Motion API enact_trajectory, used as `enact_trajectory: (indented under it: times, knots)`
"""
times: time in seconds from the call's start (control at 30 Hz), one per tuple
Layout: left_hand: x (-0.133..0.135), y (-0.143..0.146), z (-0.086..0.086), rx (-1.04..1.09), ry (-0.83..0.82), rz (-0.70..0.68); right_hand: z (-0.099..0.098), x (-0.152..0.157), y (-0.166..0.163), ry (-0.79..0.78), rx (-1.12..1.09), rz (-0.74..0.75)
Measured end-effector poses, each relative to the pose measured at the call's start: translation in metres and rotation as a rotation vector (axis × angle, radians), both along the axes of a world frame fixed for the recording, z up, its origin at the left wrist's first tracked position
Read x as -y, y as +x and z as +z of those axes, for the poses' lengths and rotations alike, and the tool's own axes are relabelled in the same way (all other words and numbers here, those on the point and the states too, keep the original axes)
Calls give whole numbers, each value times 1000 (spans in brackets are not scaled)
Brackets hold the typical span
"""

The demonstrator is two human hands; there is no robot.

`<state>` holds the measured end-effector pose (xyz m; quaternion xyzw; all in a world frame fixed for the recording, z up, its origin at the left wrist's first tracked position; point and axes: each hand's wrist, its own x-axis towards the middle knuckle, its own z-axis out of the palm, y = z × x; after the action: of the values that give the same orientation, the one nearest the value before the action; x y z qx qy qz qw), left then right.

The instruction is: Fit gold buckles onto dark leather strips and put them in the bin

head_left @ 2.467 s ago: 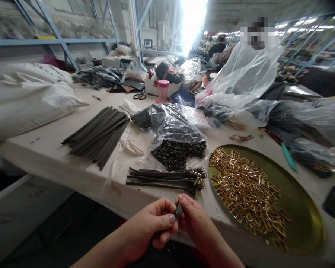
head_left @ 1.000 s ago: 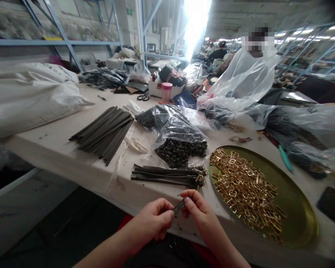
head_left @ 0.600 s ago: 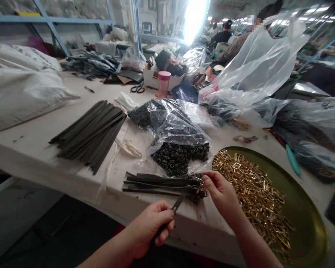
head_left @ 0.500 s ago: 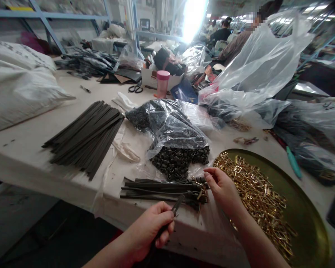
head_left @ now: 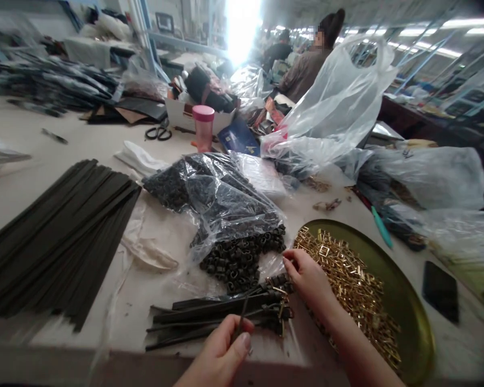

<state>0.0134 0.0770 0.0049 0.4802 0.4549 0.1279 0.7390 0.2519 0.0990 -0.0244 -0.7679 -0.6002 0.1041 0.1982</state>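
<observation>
Your right hand (head_left: 302, 271), now off the narrow dark strip (head_left: 242, 319), sits beside the small black loops (head_left: 237, 263) (grip unclear), leaving only your left hand (head_left: 229, 346) pinching that strip, near the gold-buckled dark straps (head_left: 197, 312).

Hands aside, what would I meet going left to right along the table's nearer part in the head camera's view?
Pile of flat dark strips, bundle of narrow dark straps, oval olive-gold tray of gold-coloured rectangular frames, flat black phone-like slab.

Your left hand (head_left: 227, 346) hides its strap's (head_left: 244, 312) lower end; whether your right hand (head_left: 308, 275) pinches anything is unclear. The left edge crops the strap pile (head_left: 60, 236).
</observation>
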Motion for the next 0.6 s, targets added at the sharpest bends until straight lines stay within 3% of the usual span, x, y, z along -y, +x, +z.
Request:
enact_trajectory:
  times: [0.3,0.43,0.6]
  knots:
    - [-4,2,8,208,-499,37,-3,-35,-27,-115,282,104]
    - [0,-3,15,311,-576,94,1,-35,-23,-140,393,210]
    - [6,-8,20,342,-560,143,9,-36,-23,-107,451,330]
